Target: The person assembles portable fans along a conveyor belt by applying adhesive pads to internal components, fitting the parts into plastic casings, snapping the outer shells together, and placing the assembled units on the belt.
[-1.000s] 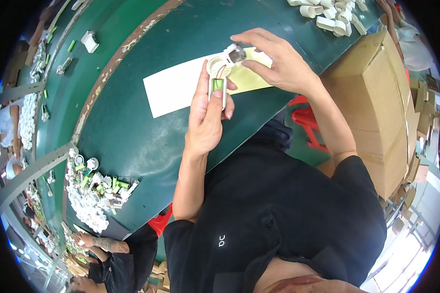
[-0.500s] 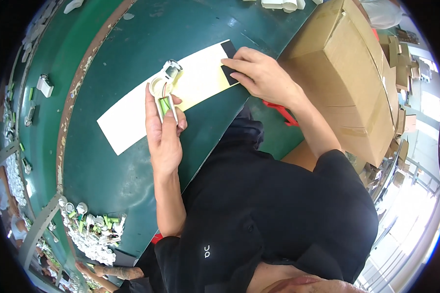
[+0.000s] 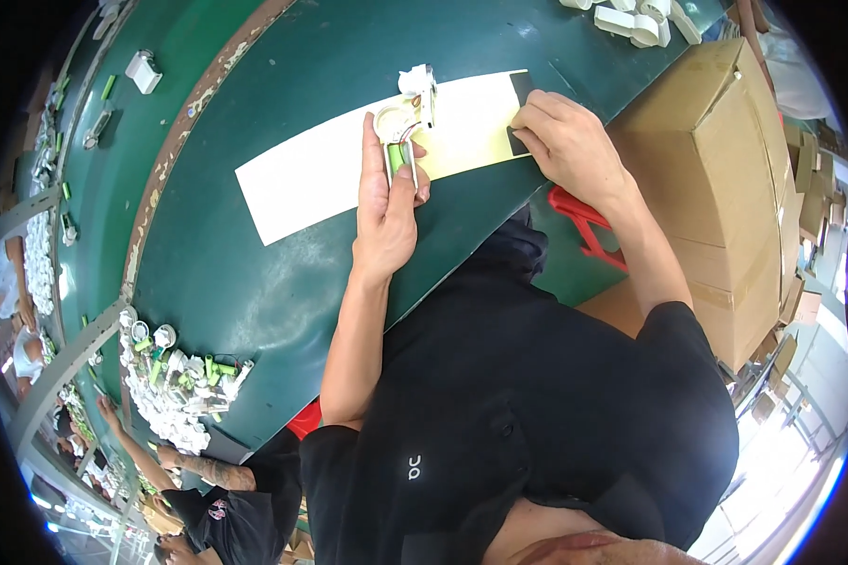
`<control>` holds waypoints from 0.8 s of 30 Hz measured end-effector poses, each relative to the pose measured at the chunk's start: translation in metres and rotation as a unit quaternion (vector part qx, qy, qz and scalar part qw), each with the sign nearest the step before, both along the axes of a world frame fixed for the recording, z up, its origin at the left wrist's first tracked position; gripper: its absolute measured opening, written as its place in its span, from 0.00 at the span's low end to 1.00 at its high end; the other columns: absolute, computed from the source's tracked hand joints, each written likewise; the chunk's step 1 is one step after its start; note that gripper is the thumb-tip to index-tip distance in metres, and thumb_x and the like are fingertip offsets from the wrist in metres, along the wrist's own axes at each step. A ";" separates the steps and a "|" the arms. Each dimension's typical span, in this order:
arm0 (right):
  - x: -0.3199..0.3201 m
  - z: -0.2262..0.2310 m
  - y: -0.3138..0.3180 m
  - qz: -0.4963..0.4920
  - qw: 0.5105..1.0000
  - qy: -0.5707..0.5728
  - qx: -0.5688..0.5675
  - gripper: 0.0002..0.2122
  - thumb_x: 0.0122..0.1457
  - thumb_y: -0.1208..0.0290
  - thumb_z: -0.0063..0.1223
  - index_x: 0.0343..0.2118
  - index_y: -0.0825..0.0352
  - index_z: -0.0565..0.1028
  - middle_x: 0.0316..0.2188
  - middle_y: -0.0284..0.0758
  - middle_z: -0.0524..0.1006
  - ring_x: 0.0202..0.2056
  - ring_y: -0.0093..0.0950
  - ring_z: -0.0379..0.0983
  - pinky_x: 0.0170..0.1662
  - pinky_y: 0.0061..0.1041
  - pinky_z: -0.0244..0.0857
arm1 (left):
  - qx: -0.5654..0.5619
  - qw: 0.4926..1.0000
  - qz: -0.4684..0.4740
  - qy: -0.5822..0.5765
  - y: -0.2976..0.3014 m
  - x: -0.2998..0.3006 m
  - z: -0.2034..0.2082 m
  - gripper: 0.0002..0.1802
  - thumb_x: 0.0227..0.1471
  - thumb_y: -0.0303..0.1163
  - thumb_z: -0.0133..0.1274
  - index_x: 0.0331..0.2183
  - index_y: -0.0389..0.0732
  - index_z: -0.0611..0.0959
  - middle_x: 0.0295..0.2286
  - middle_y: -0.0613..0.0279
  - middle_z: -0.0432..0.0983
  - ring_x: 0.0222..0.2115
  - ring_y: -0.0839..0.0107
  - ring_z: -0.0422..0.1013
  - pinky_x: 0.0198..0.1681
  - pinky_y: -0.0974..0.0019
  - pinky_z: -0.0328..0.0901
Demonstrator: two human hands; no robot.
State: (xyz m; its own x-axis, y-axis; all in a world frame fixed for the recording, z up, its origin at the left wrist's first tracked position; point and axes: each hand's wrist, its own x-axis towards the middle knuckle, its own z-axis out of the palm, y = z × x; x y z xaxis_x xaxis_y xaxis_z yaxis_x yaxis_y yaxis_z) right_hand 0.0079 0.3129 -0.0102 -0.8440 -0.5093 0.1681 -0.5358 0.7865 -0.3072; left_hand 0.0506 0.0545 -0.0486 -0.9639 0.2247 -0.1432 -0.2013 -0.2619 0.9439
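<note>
Two shirts with small markings
A small white mark [image 3: 414,468] stands on the chest of the wearer's black shirt [image 3: 556,405], in the lower middle of the frame: two rounded, letter-like shapes, one above the other, pale against the dark cloth. In the lower left of the frame, another person's black shirt [image 3: 259,499] bears a small patch of red and white print [image 3: 219,509], too small and blurred to read. No other lettering can be made out.
</note>
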 end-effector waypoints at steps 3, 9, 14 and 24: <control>-0.003 0.001 0.004 -0.026 0.993 -0.082 -0.084 0.05 0.57 0.78 0.61 0.36 0.69 0.77 0.30 0.33 0.74 0.33 0.31 0.75 0.40 0.29 0.72 | -0.001 1.000 0.000 0.010 0.000 0.001 -0.001 0.39 0.68 0.21 0.33 0.72 0.38 0.37 0.47 0.59 0.67 0.32 0.79 0.62 0.38 0.71 0.65; -0.017 0.022 0.032 -0.151 0.855 -0.239 -0.435 0.05 0.63 0.73 0.60 0.38 0.68 0.78 0.30 0.23 0.77 0.33 0.13 0.71 0.40 0.17 0.66 | -0.005 1.000 0.000 0.006 0.003 0.000 0.000 0.40 0.66 0.20 0.33 0.72 0.38 0.36 0.47 0.59 0.67 0.33 0.77 0.63 0.37 0.71 0.64; 0.005 0.063 -0.021 -0.034 0.882 -0.324 -0.341 0.04 0.61 0.76 0.61 0.34 0.70 0.77 0.27 0.24 0.75 0.31 0.12 0.69 0.36 0.17 0.63 | -0.001 0.999 0.039 0.023 0.003 0.008 -0.007 0.40 0.67 0.21 0.34 0.72 0.39 0.35 0.47 0.59 0.67 0.33 0.77 0.63 0.37 0.71 0.65; -0.005 0.087 -0.084 -0.003 0.899 -0.375 -0.224 0.04 0.60 0.77 0.61 0.32 0.73 0.78 0.23 0.32 0.78 0.26 0.17 0.72 0.30 0.23 0.65 | -0.061 0.986 0.069 0.139 0.012 0.021 0.022 0.43 0.62 0.17 0.34 0.73 0.41 0.38 0.51 0.60 0.68 0.35 0.77 0.64 0.40 0.72 0.65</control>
